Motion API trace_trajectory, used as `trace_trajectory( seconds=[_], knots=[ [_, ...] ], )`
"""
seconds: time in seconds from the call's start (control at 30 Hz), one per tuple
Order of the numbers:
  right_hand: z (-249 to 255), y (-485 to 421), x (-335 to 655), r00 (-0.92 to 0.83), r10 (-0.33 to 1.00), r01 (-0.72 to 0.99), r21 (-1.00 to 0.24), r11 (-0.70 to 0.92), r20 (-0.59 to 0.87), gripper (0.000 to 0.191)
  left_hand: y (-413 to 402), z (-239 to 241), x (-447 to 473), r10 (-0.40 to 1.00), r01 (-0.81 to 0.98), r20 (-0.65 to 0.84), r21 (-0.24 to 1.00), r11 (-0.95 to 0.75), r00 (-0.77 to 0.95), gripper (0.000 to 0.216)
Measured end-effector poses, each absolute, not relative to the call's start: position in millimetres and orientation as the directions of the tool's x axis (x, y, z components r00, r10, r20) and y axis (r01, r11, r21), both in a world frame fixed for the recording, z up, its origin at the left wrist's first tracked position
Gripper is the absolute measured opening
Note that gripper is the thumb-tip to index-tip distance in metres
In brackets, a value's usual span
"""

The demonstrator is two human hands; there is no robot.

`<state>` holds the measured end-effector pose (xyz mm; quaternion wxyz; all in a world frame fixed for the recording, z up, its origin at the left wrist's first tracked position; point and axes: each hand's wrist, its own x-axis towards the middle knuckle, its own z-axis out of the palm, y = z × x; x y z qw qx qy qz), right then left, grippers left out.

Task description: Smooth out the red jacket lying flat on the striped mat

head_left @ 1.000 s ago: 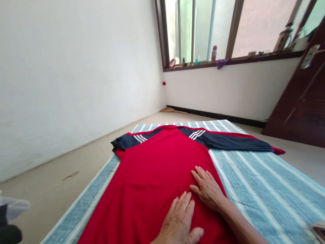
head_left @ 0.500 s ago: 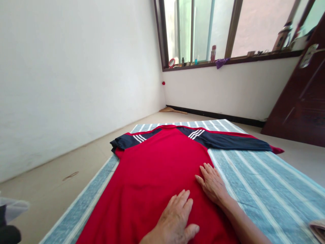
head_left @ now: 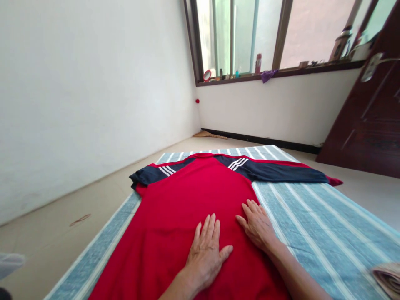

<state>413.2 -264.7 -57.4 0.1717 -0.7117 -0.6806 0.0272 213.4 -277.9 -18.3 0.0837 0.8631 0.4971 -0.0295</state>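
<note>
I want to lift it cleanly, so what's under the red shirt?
The red shirt lies flat on a blue striped mat, both hands pressing it. Whatever lies beneath its middle is covered.

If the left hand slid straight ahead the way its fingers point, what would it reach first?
Only more red shirt: the left hand lies flat on it, fingers toward the collar. Probably the collar edge first, then the striped mat.

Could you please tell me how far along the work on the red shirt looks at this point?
Done: the red shirt lies spread flat on the striped blue mat, its right sleeve stretched out. In hand: the left hand and right hand press palm-down on its body. Left: no fold shows in the body, and the left sleeve looks bunched.
</note>
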Motion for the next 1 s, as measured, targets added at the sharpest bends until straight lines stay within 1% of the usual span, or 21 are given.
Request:
trace_trajectory(
  seconds=[0.23, 0.37, 0.47, 0.67, 0.87, 1.0],
  knots=[
    [-56, -265, 414, 0.074, 0.978, 0.961, -0.274, -0.018, 0.196, 0.052, -289, -7, 225, 0.848, 0.855, -0.123, 0.142, -0.499, 0.515, 0.067],
    [-52, -265, 414, 0.071, 0.981, 0.962, -0.271, -0.02, 0.179, 0.052, -298, -8, 232, 0.806, 0.829, -0.199, 0.189, -0.527, 0.558, 0.07],
    [-50, -266, 414, 0.07, 0.983, 0.963, -0.27, -0.021, 0.171, 0.051, -300, -11, 233, 0.801, 0.828, -0.212, 0.19, -0.528, 0.56, 0.069],
    [-53, -267, 415, 0.065, 0.981, 0.965, -0.26, -0.015, 0.185, 0.051, -300, -17, 230, 0.791, 0.812, -0.188, 0.191, -0.552, 0.582, 0.07],
    [-59, -266, 417, 0.06, 0.976, 0.963, -0.269, -0.002, 0.208, 0.049, -300, -33, 224, 0.79, 0.784, -0.084, 0.225, -0.578, 0.607, 0.073],
    [-63, -266, 418, 0.059, 0.973, 0.96, -0.279, 0.006, 0.224, 0.048, -300, -37, 223, 0.797, 0.789, -0.083, 0.236, -0.568, 0.598, 0.074]
  ],
)
